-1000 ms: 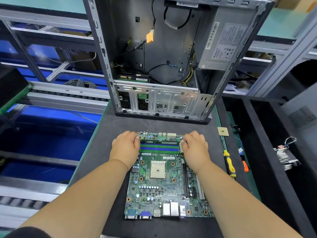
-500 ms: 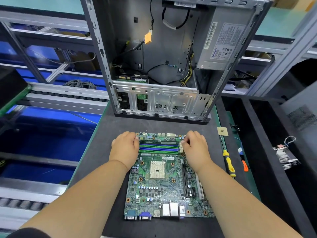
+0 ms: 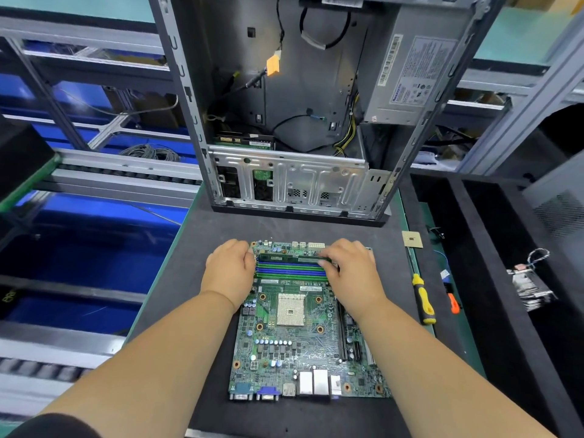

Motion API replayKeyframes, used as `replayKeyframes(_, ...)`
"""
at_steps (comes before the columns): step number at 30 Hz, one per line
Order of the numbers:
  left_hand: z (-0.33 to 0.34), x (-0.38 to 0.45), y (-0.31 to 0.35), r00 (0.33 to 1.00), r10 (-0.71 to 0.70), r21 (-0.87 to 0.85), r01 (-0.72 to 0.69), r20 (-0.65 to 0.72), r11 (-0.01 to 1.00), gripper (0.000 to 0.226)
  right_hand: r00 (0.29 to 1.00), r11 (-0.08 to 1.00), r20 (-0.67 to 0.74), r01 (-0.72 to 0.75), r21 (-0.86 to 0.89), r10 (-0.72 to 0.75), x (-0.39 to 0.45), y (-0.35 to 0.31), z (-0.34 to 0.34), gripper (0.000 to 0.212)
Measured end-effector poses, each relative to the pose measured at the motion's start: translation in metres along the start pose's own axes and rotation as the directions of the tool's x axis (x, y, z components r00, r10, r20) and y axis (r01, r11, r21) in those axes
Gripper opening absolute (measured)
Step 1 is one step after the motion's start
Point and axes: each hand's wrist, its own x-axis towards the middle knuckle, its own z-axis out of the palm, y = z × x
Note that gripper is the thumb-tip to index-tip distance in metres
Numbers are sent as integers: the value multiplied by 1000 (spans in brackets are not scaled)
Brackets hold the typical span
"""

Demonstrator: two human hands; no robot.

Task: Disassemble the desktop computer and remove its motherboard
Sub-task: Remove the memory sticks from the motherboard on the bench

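**Motherboard out on the mat, both hands at the memory slots**

Centre frame, the green rectangular motherboard [image 3: 303, 336] lies flat on the dark grey mat [image 3: 196, 248], bare mat on either side. Left hand [image 3: 229, 271] and right hand [image 3: 350, 273] pinch opposite ends of the green memory stick [image 3: 292, 258]. Above stands the open grey metal computer case [image 3: 284, 121]; its power-supply label is unreadable. At right lies a yellow-and-black screwdriver [image 3: 423, 298].

dark mat [image 3: 196, 254], motherboard [image 3: 303, 336], case [image 3: 294, 188], screwdriver [image 3: 423, 300]

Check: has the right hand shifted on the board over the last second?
Yes. The right hand slid left along the memory slots, fingers now over the installed stick, toward the left hand. Motherboard unmoved.
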Motion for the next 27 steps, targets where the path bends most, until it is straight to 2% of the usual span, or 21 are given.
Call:
replayKeyframes(3,0,-1,-1,1000,-17,-66,17,-6,998,24,1000,1000,13,-4,-7,4,-1,0,-1,14)
replayKeyframes(6,-2,-2,-2,998,-58,-224,49,-35,973,16,1000,1000,21,-7,-18,7,-1,-1,-2,15)
replayKeyframes(10,-8,-10,-6,999,42,-397,-46,-19,917,16,999,999,25,-35,-18,35,-1,-1,-6,22)
replayKeyframes(13,-12,-8,-8,986,161,-323,-136,50,936,27,1000,997,25,-11,-76,13,2,-3,-8,25)
replayKeyframes(17,-16,-2,-1,978,189,-138,-176,85,975,19,999,990,40,30,-141,-25,7,-11,-9,15)
replayKeyframes(20,-19,1,3,980,188,-140,-178,63,974,9,999,990,14,33,-140,-31,10,-14,-11,8)
replayKeyframes(24,-23,3,6,985,172,-139,-166,31,976,7,998,996,-22,61,-68,-63,14,-18,-17,7)
replayKeyframes(27,-27,4,12,992,123,-238,-124,-19,963,7,997,998,-32,67,-5,-67,18,-19,-25,7)
